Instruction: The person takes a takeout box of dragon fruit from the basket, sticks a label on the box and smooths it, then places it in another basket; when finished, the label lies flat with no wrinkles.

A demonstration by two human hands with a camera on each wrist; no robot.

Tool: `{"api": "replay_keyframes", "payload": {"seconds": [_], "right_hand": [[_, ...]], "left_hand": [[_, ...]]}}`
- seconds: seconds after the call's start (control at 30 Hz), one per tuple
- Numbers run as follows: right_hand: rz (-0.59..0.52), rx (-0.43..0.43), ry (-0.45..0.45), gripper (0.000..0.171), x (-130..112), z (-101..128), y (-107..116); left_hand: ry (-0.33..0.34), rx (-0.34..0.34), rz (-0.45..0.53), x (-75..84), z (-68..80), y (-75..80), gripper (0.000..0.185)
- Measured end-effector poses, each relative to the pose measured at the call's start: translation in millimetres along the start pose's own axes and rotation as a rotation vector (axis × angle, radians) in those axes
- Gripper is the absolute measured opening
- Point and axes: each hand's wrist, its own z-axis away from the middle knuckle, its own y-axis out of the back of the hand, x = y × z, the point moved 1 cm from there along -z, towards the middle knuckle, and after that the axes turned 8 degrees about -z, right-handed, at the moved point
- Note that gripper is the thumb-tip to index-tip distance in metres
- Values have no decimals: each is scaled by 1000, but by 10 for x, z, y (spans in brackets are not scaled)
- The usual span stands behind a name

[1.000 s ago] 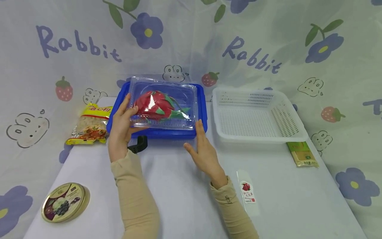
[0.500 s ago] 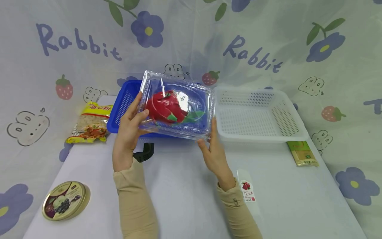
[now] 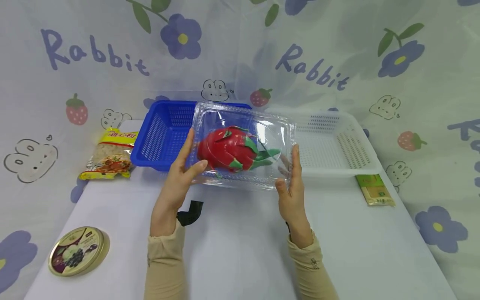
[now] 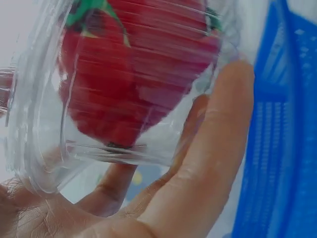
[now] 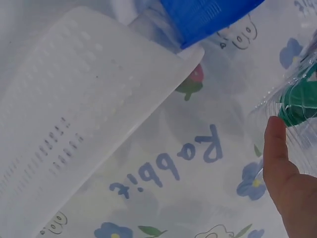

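A clear plastic clamshell box [image 3: 279,183] with a red and green dragon fruit [image 3: 228,150] inside is held up over the table, tilted slightly down to the right. My left hand [image 3: 170,193] grips its left end, thumb over the near corner. In the left wrist view the fingers [image 4: 198,158] curl around the box [image 4: 37,124], close to the fruit's [image 4: 129,89] blunt end. My right hand [image 3: 293,202] holds the opposite end between thumb and fingers. The right wrist view catches only a finger and part of this hand [image 5: 290,183] against the clear plastic.
Behind the box stand a blue basket [image 3: 144,152] and, to its right, a white basket [image 3: 360,171]. A yellow food bag [image 3: 108,156] lies far left, a round tin [image 3: 76,252] near left, and a green and tan packet [image 3: 375,189] at right.
Both hands have carried the box rightward and toward me, away from over the blue basket, exposing more of that basket. The dragon fruit label on the table is now hidden by the right arm.
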Motion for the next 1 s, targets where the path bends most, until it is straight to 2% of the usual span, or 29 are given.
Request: {"api": "replay_keyframes", "payload": {"seconds": [0.13, 0.37, 0.6, 0.83, 1.0], "right_hand": [[-21, 30, 22, 90, -35, 38, 113], [-92, 35, 28, 79, -67, 159, 214], [-108, 28, 77, 75, -131, 313, 162], [-100, -6, -31, 68, -146, 552, 55], [-70, -9, -113, 63, -139, 749, 41]], "left_hand": [[-25, -38, -22, -72, 80, -124, 85], [-55, -60, -177, -154, 287, -259, 89], [-30, -33, -194, -187, 542, -306, 92], [-49, 72, -260, -217, 764, -283, 90], [-21, 89, -235, -334, 896, -318, 91]]}}
